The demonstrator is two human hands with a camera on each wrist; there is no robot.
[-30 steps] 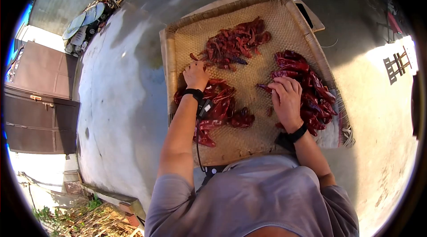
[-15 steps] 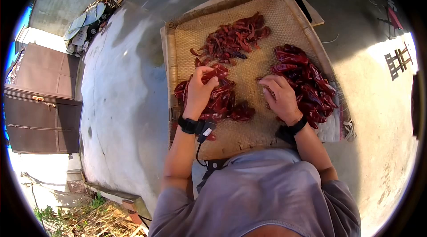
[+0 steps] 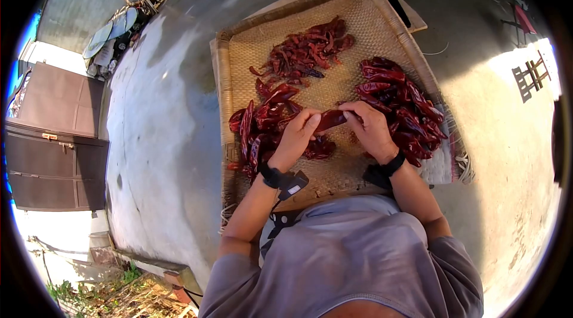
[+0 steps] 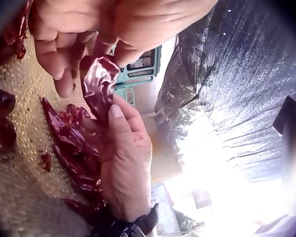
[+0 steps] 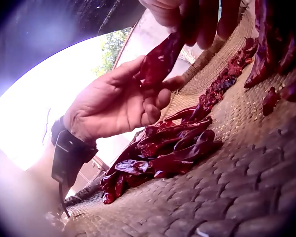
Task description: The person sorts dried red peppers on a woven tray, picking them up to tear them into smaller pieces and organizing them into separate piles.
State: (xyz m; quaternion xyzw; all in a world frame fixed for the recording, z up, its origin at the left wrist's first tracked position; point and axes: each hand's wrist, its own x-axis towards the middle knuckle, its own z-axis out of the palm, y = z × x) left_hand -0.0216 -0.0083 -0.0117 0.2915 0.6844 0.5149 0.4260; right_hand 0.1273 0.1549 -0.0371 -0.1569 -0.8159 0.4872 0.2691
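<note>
A dried red chili pepper (image 3: 332,120) is stretched between both hands above the woven tray (image 3: 343,4). My left hand (image 3: 296,139) pinches one end between thumb and fingers, while my right hand (image 3: 376,131) pinches the other. Seen from the left wrist, the chili (image 4: 101,81) looks glossy and wrinkled. In the right wrist view the left hand (image 5: 121,101) lies palm up under the chili (image 5: 160,59), its other fingers loosely curled. A pile of whole chilies (image 3: 265,118) lies beside the left hand. Another heap of chilies (image 3: 412,124) is beyond the right hand.
Smaller, shrivelled red pieces (image 3: 310,49) form a pile toward the tray's far side. A black phone-like slab (image 3: 398,10) lies on a board outside the tray's far right corner. Brown metal doors (image 3: 57,163) stand at the left across the concrete floor.
The left hand came back from the tray's far left, over the left pile, to meet the right hand. It has taken hold of the chili's other end. The right hand shifted slightly inward.
</note>
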